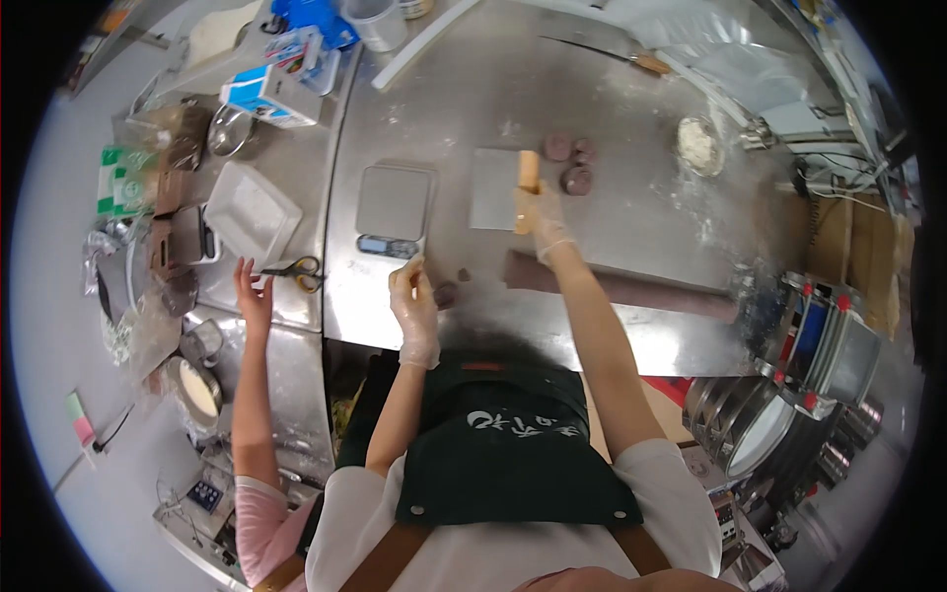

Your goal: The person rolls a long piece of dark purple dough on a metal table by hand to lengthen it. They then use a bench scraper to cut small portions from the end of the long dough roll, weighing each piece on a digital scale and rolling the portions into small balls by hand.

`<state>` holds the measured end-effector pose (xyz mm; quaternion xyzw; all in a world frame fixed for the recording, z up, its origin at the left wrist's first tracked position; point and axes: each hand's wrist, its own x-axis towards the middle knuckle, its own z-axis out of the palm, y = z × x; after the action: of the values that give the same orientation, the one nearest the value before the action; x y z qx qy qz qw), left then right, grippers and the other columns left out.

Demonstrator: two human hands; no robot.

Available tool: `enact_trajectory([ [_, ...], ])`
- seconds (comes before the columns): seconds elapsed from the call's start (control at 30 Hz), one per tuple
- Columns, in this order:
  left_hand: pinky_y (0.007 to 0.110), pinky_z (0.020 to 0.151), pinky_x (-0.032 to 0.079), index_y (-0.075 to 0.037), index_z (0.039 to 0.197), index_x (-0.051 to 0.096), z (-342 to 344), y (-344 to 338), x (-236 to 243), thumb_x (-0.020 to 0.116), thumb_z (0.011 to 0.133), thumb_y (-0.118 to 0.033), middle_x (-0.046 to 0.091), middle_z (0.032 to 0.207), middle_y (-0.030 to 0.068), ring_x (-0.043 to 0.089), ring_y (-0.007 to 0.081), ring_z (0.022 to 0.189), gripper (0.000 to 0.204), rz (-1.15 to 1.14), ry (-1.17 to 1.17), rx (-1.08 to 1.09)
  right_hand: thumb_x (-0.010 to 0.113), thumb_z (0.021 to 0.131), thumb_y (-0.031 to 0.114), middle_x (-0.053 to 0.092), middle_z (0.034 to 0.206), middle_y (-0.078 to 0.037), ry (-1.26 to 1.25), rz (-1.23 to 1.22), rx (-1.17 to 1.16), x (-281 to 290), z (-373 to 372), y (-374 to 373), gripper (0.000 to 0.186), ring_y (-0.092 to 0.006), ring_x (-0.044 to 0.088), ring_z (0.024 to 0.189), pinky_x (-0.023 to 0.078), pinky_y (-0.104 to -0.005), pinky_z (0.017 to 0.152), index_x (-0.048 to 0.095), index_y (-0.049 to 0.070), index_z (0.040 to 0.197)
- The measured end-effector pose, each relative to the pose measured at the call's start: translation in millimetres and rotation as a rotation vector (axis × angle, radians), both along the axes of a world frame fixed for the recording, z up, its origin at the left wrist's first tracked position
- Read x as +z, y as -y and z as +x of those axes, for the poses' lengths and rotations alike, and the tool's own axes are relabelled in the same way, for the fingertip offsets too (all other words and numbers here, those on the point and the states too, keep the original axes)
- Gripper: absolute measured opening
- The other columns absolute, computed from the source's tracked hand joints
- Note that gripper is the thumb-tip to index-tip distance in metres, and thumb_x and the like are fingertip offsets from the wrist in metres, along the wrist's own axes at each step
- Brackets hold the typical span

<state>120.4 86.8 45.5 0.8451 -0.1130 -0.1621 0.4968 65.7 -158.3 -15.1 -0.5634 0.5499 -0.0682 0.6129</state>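
Note:
My right hand, in a clear glove, is closed round the wooden handle of a dough scraper. The scraper's flat metal blade lies to the left of the handle, over the steel table. My gloved left hand has its fingers curled together just below a digital scale; whatever it may hold is hidden. Beside it lie small dough bits. A long purplish-brown dough log stretches under my right forearm. Several round dough pieces sit right of the scraper.
At the left, a co-worker's bare hand reaches beside scissors and a white tray. A bowl of flour and a long knife are at the far right. Metal tins stand off the table's right end.

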Motion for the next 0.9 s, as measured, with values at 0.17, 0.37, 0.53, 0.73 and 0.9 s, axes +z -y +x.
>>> enact_trajectory([
  [0.17, 0.031, 0.083, 0.050, -0.001, 0.115, 0.064, -29, -7, -28, 0.058, 0.093, 0.005, 0.060, 0.103, 0.0116, 0.060, 0.0226, 0.091, 0.024, 0.015, 0.175, -0.118, 0.066, 0.090, 0.020, 0.071, 0.103, -0.014, 0.036, -0.592, 0.207, -11, -58, -25, 0.031, -0.0332, 0.068, 0.096, 0.053, -0.0394, 0.084, 0.061, 0.009, 0.119],
  [0.37, 0.037, 0.082, 0.052, -0.006, 0.118, 0.066, -77, 50, -33, 0.064, 0.087, 0.002, 0.061, 0.102, 0.0143, 0.061, 0.0293, 0.094, 0.032, 0.019, 0.289, -0.314, 0.071, 0.087, 0.008, 0.071, 0.104, -0.011, -0.162, -0.612, -0.032, 17, -245, 16, 0.032, -0.0219, 0.070, 0.091, 0.056, -0.0321, 0.082, 0.064, 0.005, 0.119],
  [0.53, 0.052, 0.107, 0.038, -0.011, 0.140, 0.049, -125, 99, -10, 0.086, 0.066, -0.013, 0.054, 0.126, 0.0156, 0.048, 0.0358, 0.124, 0.083, 0.331, 0.591, -0.751, 0.083, 0.073, 0.020, 0.061, 0.126, -0.013, -0.458, -0.984, 0.319, 21, -430, 106, 0.064, -0.0320, 0.052, 0.124, 0.043, -0.0447, 0.102, 0.058, 0.007, 0.130],
  [0.73, 0.053, 0.111, 0.032, -0.015, 0.143, 0.045, -122, 134, -22, 0.086, 0.061, -0.017, 0.051, 0.131, 0.0113, 0.046, 0.0342, 0.128, 0.092, 0.736, 0.709, -0.938, 0.086, 0.067, 0.031, 0.050, 0.141, -0.011, -0.674, -0.947, 0.887, 47, -502, 172, 0.089, -0.0300, 0.040, 0.136, 0.030, -0.0506, 0.112, 0.045, 0.011, 0.144],
  [0.9, 0.048, 0.111, 0.033, -0.018, 0.142, 0.047, -95, 128, -47, 0.074, 0.075, -0.008, 0.056, 0.126, 0.0095, 0.049, 0.0313, 0.124, 0.073, 0.827, 0.657, -0.993, 0.086, 0.066, 0.025, 0.057, 0.125, -0.011, -0.559, -0.856, 0.968, 23, -504, 200, 0.082, -0.0311, 0.051, 0.122, 0.042, -0.0462, 0.105, 0.050, 0.010, 0.139],
])
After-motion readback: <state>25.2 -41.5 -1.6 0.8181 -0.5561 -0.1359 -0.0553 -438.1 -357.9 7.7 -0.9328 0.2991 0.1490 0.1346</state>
